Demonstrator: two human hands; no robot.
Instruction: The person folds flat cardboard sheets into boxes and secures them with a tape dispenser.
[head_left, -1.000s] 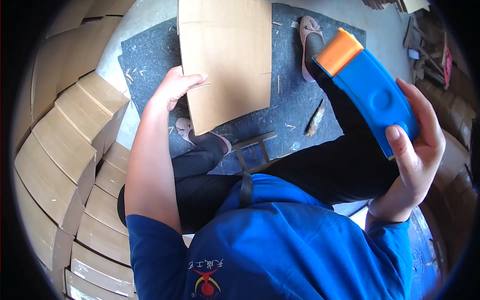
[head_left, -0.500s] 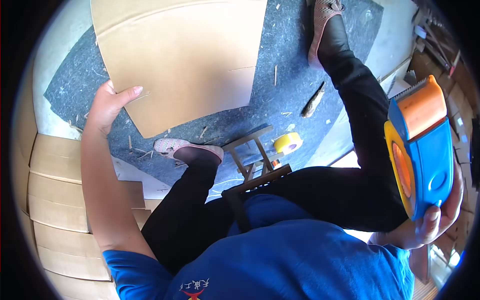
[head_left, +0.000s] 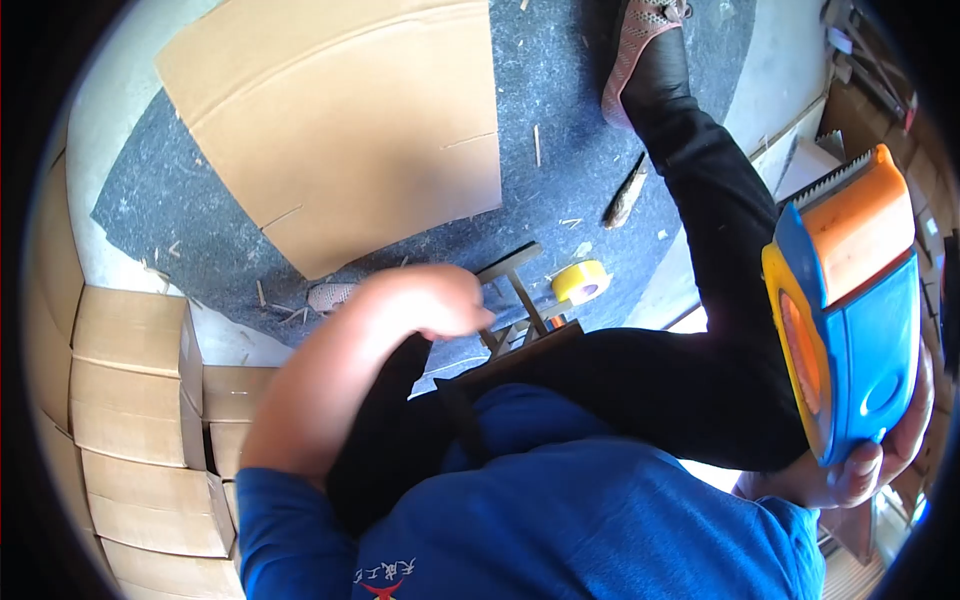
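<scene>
Nearest, the right hand (head_left: 890, 465) grips the lower end of a blue, yellow and orange plastic tape dispenser (head_left: 870, 340), held up beyond the mat's right edge. Its shell looks stiff, light and rather slick, so the lower body seems the safe hold, well away from the toothed metal blade (head_left: 838, 182) at the top. The left hand (head_left: 440, 298) is blurred beside a brown bar frame (head_left: 520, 352); its fingers look curled, but I cannot tell whether they hold anything. A yellow tape roll (head_left: 570, 280) rests toward the near edge of the dark grey mat (head_left: 560, 100). Farther out, a flat tan cardboard sheet (head_left: 350, 130) overlaps the mat's left edge, untouched. It should be light and stiff but likely to bend at its crease; its unslit edges look best to hold, since the slits could tear.
</scene>
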